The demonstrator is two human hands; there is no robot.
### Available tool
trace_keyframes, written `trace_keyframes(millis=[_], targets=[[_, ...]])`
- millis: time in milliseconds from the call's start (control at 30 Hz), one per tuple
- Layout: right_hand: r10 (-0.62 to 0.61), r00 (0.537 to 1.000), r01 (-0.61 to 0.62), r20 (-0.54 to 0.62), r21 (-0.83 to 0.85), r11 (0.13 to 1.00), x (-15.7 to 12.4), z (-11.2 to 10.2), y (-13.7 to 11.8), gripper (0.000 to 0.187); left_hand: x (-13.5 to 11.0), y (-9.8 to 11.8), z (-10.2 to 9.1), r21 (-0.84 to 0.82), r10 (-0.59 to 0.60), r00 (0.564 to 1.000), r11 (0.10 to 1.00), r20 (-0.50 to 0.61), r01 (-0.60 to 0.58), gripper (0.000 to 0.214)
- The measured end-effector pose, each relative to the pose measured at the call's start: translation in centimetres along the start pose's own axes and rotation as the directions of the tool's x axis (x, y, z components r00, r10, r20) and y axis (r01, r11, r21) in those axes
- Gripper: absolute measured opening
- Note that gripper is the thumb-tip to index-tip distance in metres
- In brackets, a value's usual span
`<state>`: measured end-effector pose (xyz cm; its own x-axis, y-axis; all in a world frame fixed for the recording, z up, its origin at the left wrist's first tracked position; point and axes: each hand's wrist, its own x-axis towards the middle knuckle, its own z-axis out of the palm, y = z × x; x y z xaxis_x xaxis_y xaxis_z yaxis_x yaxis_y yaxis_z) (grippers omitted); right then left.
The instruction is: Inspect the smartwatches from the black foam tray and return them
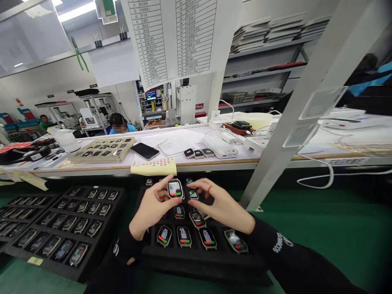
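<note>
A smartwatch case (174, 188) with a lit screen, white above and red and green below, is pinched in my left hand (155, 204). Beside it, my right hand (217, 200) has thumb and fingers apart, with nothing visible between them. Both hands are over a black foam tray (196, 256) that holds several smartwatch cases with lit screens. One watch (197, 219) sits tilted in the tray below my right hand. Another watch (193, 194) shows between the two hands. Part of the tray is hidden behind my hands.
At the left lie more black trays (101, 220) of watches. A raised shelf (196, 165) runs behind, bearing a phone (145, 151), a beige tray (125, 152), small dark modules (199, 153) and a white power bank (221, 147). A slanted post (284, 134) stands at right. Two people sit further back.
</note>
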<state>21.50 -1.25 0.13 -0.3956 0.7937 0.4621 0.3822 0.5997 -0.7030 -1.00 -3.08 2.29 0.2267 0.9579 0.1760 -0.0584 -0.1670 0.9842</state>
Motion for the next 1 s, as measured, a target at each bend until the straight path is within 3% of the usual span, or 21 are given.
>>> trace_keyframes(millis=[100,267,533,700,900,1000], targets=[[-0.215,0.964,0.209,-0.155,-0.05,0.977,0.7,-0.5,-2.6,0.024,-0.1,0.1,0.1,-0.02,-0.033,0.999,0.999,0.01,0.033,0.084],[-0.415,0.896,0.392,-0.16,-0.155,0.907,0.8,0.5,-4.0,0.012,-0.1,0.0,0.5,-0.054,-0.042,0.999,0.998,0.012,0.042,0.086],[-0.486,0.859,0.426,-0.16,-0.301,0.853,0.7,1.2,-3.8,0.009,-0.4,0.2,1.0,0.024,-0.052,0.999,0.998,-0.004,0.052,0.086],[-0.46,0.872,0.407,-0.166,-0.276,0.871,0.7,0.7,-3.9,0.012,-0.2,0.0,1.4,0.143,-0.048,0.999,0.988,-0.016,0.049,0.081],[-0.433,0.899,0.399,-0.061,-0.293,0.869,0.4,-0.2,-3.8,0.01,0.5,-0.4,1.1,-0.028,-0.097,0.994,0.995,0.048,0.099,0.093],[-0.436,0.897,0.399,-0.067,-0.303,0.866,0.0,0.0,-3.5,0.011,0.7,-0.6,1.1,-0.054,-0.096,0.993,0.993,0.072,0.1,0.094]])
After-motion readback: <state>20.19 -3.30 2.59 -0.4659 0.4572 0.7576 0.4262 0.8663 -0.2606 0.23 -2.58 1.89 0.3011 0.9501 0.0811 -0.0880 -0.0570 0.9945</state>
